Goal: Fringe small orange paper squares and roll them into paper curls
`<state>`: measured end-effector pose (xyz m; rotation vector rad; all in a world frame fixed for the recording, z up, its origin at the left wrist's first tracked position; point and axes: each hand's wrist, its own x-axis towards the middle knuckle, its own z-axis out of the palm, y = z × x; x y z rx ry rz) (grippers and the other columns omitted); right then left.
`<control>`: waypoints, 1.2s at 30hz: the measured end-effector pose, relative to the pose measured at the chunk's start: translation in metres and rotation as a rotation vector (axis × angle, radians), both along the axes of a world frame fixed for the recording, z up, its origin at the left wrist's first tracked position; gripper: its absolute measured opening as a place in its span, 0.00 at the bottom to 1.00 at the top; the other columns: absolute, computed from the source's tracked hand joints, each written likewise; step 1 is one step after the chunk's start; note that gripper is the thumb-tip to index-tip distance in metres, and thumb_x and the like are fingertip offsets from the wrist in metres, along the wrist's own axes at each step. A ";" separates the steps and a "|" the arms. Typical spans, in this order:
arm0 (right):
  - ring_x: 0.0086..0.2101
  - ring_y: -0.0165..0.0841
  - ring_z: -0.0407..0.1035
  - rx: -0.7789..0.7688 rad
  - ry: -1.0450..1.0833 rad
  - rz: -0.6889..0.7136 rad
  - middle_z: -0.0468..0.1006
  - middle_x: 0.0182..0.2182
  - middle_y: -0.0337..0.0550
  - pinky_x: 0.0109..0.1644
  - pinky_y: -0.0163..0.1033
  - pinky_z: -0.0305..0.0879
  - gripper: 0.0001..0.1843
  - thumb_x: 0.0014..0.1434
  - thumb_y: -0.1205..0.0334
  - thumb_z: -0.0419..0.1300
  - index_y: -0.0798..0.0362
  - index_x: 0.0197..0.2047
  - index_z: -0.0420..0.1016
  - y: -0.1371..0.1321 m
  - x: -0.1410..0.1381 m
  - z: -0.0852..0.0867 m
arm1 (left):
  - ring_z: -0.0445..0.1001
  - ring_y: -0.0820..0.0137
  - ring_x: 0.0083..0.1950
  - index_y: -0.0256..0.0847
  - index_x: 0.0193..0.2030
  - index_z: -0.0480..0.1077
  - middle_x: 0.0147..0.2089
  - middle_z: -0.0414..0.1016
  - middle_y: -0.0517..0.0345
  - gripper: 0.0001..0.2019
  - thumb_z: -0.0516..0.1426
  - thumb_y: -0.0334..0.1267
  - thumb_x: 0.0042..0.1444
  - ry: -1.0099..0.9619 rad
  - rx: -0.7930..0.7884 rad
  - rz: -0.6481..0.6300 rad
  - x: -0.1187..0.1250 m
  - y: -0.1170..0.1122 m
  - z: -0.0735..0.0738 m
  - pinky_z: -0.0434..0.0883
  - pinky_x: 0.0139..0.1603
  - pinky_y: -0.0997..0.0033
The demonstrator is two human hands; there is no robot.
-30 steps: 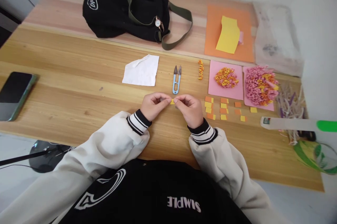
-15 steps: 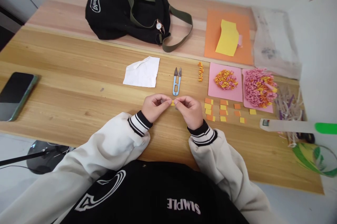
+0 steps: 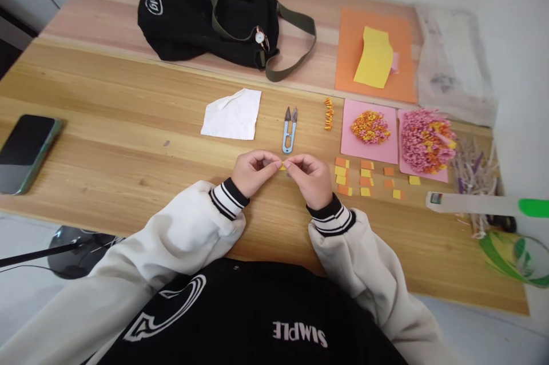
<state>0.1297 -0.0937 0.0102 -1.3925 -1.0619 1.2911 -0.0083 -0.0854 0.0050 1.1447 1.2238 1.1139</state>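
My left hand [image 3: 256, 172] and my right hand [image 3: 309, 178] meet fingertip to fingertip over the wooden table. Both are closed in a pinch on a small yellow paper piece [image 3: 282, 166], mostly hidden by the fingers. Just beyond them lie blue thread snips [image 3: 289, 131], blades pointing away. To the right are several small orange and yellow paper pieces [image 3: 365, 173] in loose columns. A short row of rolled orange and yellow paper bits [image 3: 328, 113] sits past the snips. Orange-yellow rolled bits [image 3: 371, 127] are heaped on a pink paper square [image 3: 349, 150].
A larger pink and orange pile [image 3: 424, 139] lies at the right, near a clear tape roll [image 3: 514, 253] and a white-green stick [image 3: 476, 203]. White paper [image 3: 231, 118], a black bag [image 3: 193, 16], orange paper [image 3: 348, 50] and a phone [image 3: 28, 150] also lie on the table.
Both hands keep their pinch on the yellow paper piece, with the fingertips shifted slightly so less of it shows. The camera view has shifted a little.
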 end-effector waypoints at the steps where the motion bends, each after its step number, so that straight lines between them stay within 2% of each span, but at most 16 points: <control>1: 0.23 0.26 0.66 -0.005 0.000 -0.003 0.76 0.21 0.38 0.30 0.34 0.64 0.08 0.42 0.59 0.64 0.54 0.23 0.74 0.000 0.000 0.001 | 0.68 0.77 0.24 0.35 0.23 0.73 0.23 0.75 0.58 0.09 0.64 0.39 0.40 -0.011 -0.006 0.001 0.000 0.000 0.001 0.67 0.27 0.75; 9: 0.22 0.26 0.65 -0.016 -0.016 -0.004 0.75 0.21 0.38 0.30 0.35 0.64 0.08 0.42 0.58 0.64 0.54 0.23 0.73 0.000 0.000 0.002 | 0.66 0.78 0.22 0.35 0.24 0.74 0.20 0.72 0.60 0.10 0.63 0.41 0.42 -0.100 -0.063 -0.029 -0.002 0.000 0.004 0.65 0.25 0.75; 16: 0.24 0.27 0.67 0.006 -0.038 0.010 0.77 0.23 0.39 0.31 0.36 0.65 0.08 0.43 0.57 0.63 0.54 0.24 0.73 0.000 0.000 0.000 | 0.67 0.77 0.23 0.35 0.24 0.74 0.23 0.75 0.58 0.10 0.66 0.41 0.38 -0.042 -0.030 -0.015 0.000 0.000 0.003 0.66 0.27 0.75; 36: 0.24 0.27 0.66 0.011 -0.033 0.014 0.77 0.23 0.39 0.31 0.36 0.65 0.09 0.44 0.57 0.64 0.54 0.25 0.73 -0.001 0.001 -0.001 | 0.66 0.78 0.23 0.35 0.23 0.74 0.22 0.74 0.58 0.10 0.64 0.41 0.40 0.004 -0.021 -0.013 -0.001 0.000 0.001 0.65 0.26 0.75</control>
